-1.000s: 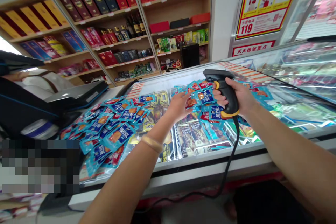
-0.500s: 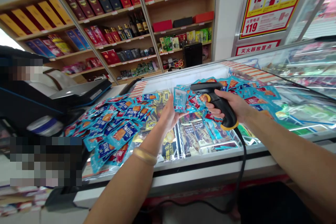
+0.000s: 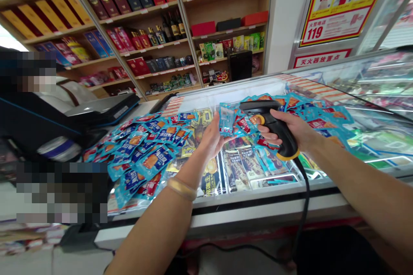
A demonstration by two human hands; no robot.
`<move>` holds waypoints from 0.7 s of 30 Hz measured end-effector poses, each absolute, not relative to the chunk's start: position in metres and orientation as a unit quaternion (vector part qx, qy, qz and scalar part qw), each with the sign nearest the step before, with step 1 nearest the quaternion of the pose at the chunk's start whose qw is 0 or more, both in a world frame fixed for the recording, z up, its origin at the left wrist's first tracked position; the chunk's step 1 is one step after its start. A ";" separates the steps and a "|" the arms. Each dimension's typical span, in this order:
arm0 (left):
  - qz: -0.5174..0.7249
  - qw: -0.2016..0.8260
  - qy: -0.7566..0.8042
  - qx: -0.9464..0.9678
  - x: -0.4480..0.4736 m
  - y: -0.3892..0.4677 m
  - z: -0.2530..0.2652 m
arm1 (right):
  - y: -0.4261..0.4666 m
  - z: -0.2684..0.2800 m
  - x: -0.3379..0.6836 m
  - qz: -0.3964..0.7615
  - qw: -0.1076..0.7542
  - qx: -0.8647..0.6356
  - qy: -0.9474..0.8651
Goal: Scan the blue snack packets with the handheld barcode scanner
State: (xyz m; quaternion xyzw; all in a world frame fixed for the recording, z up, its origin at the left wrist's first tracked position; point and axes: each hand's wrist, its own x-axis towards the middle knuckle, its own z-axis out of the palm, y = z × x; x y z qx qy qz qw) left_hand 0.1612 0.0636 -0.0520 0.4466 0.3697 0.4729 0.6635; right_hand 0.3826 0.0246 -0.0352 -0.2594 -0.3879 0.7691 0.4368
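Note:
My left hand (image 3: 214,136) is closed on a small blue snack packet (image 3: 226,117), turned so its pale, printed back faces me. Wrapped round the grip of a black and yellow barcode scanner (image 3: 272,124) is my right hand (image 3: 288,131). The scanner's head points left at the packet, close to it. A big heap of blue and red snack packets (image 3: 142,150) lies to the left on the freezer's glass top. Another pile of similar packets (image 3: 322,114) spreads out to the right, behind my right hand. The scanner's cord (image 3: 304,189) hangs down over the freezer's front edge.
Under the glass of the chest freezer (image 3: 258,212) are wrapped ice creams (image 3: 243,163). A dark machine with a screen (image 3: 119,107) stands at the left, partly blurred. Shelves with boxes and bottles (image 3: 172,28) line the back wall, beside a fire notice (image 3: 342,4).
The whole view has shifted slightly, so everything appears a little farther right. Both hands keep their hold on the packet and the scanner, with little change between them.

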 end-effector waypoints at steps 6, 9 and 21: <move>0.527 0.430 0.441 0.586 0.143 0.076 -0.041 | 0.028 -0.031 0.370 0.757 0.472 -0.267 -0.364; 0.479 0.176 0.516 0.688 0.105 0.083 -0.023 | 0.031 -0.024 0.349 0.767 0.470 -0.248 -0.359; 0.103 -0.062 0.709 0.695 -0.004 0.072 -0.031 | 0.043 -0.027 0.228 0.845 0.378 -0.211 -0.314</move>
